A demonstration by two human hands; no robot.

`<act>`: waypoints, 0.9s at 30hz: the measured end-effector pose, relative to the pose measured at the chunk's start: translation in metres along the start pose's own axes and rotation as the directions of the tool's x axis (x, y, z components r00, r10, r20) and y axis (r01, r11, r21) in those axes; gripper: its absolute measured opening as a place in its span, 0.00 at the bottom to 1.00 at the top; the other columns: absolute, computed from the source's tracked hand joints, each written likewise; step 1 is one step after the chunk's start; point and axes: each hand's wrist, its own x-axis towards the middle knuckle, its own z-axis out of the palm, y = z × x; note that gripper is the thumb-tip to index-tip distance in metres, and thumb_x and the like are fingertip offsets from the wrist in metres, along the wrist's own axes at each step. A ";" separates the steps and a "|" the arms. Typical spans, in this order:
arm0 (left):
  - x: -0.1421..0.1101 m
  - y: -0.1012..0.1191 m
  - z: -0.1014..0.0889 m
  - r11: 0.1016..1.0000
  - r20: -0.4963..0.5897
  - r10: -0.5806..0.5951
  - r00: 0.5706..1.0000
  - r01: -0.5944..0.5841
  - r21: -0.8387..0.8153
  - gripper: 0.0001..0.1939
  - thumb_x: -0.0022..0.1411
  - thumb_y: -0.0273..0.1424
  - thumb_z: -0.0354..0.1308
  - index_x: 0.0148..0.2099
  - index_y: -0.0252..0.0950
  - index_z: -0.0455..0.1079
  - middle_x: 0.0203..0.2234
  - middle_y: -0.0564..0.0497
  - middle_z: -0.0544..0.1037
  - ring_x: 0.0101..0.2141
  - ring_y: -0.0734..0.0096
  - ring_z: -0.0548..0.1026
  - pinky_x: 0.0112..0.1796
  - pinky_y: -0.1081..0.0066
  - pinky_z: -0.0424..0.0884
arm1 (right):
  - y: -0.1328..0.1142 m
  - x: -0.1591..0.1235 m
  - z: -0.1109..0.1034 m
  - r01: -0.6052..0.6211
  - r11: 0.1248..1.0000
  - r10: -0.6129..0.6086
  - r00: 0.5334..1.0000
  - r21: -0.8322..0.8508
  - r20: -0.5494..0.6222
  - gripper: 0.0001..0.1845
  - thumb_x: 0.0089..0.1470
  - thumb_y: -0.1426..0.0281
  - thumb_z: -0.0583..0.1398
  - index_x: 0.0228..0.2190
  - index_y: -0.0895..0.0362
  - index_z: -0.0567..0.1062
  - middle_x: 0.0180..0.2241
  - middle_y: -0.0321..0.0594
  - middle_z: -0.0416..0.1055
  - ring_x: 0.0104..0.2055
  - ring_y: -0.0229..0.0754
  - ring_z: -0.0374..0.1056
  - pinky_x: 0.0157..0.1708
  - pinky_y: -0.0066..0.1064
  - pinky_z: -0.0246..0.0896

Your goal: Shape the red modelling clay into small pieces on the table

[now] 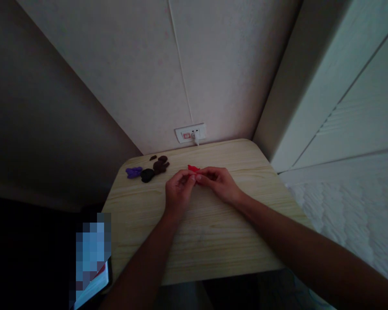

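Above the middle of the wooden table (213, 232), both my hands meet with their fingertips around a small red piece of modelling clay (193, 168). My left hand (180, 187) is closed, thumb and fingers pinching the clay from the left. From the right, my right hand (221, 183) pinches it too, its thumb close to the left thumb. Fingers cover the lower part of the red clay. Left of my hands lie a purple lump (134, 172), a black lump (147, 175) and several dark brown pieces (160, 166), all looking like soft clay.
A wall socket (190, 133) with a white plug sits just above the table's back edge. At the lower left a lit screen (95, 284) shows, partly pixelated. White panelling (342, 99) and a pale quilted surface (349, 224) are on the right.
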 end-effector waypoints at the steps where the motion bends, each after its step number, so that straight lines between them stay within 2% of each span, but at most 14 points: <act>1: 0.000 0.000 0.000 1.000 0.009 0.004 1.000 -0.004 0.002 0.06 0.58 0.34 0.67 0.35 0.36 0.78 0.30 0.50 0.80 0.31 0.68 0.76 0.36 0.69 0.72 | 0.000 0.000 -0.001 -0.004 1.000 0.005 1.000 0.013 -0.013 0.20 0.44 0.55 0.73 0.32 0.57 0.82 0.31 0.39 0.81 0.33 0.40 0.75 0.39 0.33 0.71; 6: 0.000 -0.003 0.000 1.000 0.047 0.013 0.999 -0.012 -0.011 0.07 0.60 0.34 0.66 0.39 0.37 0.76 0.34 0.49 0.81 0.36 0.66 0.78 0.40 0.69 0.72 | 0.000 0.001 -0.003 -0.023 0.998 0.027 0.998 0.062 -0.050 0.19 0.39 0.59 0.76 0.31 0.57 0.82 0.32 0.39 0.82 0.34 0.40 0.76 0.44 0.35 0.72; 9: -0.001 -0.005 -0.001 1.000 0.039 -0.003 0.999 0.004 -0.021 0.15 0.59 0.35 0.67 0.48 0.38 0.73 0.38 0.48 0.82 0.38 0.67 0.79 0.41 0.69 0.73 | 0.000 0.001 -0.003 -0.042 0.995 0.047 0.997 0.092 -0.055 0.19 0.37 0.60 0.76 0.31 0.57 0.82 0.32 0.39 0.82 0.34 0.40 0.76 0.44 0.35 0.72; 11: -0.001 -0.006 -0.001 1.000 0.042 -0.018 0.999 0.019 -0.013 0.17 0.59 0.35 0.68 0.50 0.37 0.72 0.39 0.47 0.82 0.38 0.67 0.79 0.42 0.70 0.73 | 0.001 0.002 -0.004 -0.039 0.994 0.045 0.997 0.102 -0.060 0.19 0.36 0.61 0.77 0.31 0.57 0.82 0.32 0.38 0.82 0.34 0.40 0.77 0.45 0.35 0.72; 16: -0.001 -0.008 0.000 0.999 0.046 -0.044 0.998 0.044 -0.002 0.12 0.59 0.34 0.68 0.43 0.35 0.76 0.39 0.45 0.83 0.38 0.66 0.80 0.42 0.69 0.74 | 0.002 0.002 -0.005 -0.008 0.998 0.012 0.998 0.067 -0.061 0.19 0.39 0.60 0.76 0.32 0.57 0.82 0.32 0.40 0.82 0.35 0.41 0.77 0.46 0.37 0.72; 21: -0.001 -0.007 0.000 0.999 -0.001 -0.035 0.999 0.035 0.029 0.07 0.59 0.32 0.67 0.37 0.35 0.77 0.30 0.49 0.83 0.30 0.69 0.79 0.37 0.70 0.74 | 0.001 0.001 -0.005 0.026 0.998 -0.023 0.998 0.056 -0.058 0.18 0.41 0.61 0.75 0.33 0.58 0.82 0.32 0.40 0.82 0.34 0.41 0.77 0.44 0.35 0.72; 27: 0.000 -0.007 0.001 0.998 -0.026 -0.003 1.000 0.005 0.065 0.09 0.60 0.34 0.67 0.35 0.33 0.77 0.28 0.48 0.82 0.29 0.68 0.80 0.35 0.70 0.75 | 0.003 0.001 -0.003 0.058 0.998 -0.054 0.994 0.037 -0.096 0.20 0.43 0.58 0.74 0.34 0.59 0.83 0.32 0.42 0.82 0.33 0.42 0.78 0.40 0.35 0.74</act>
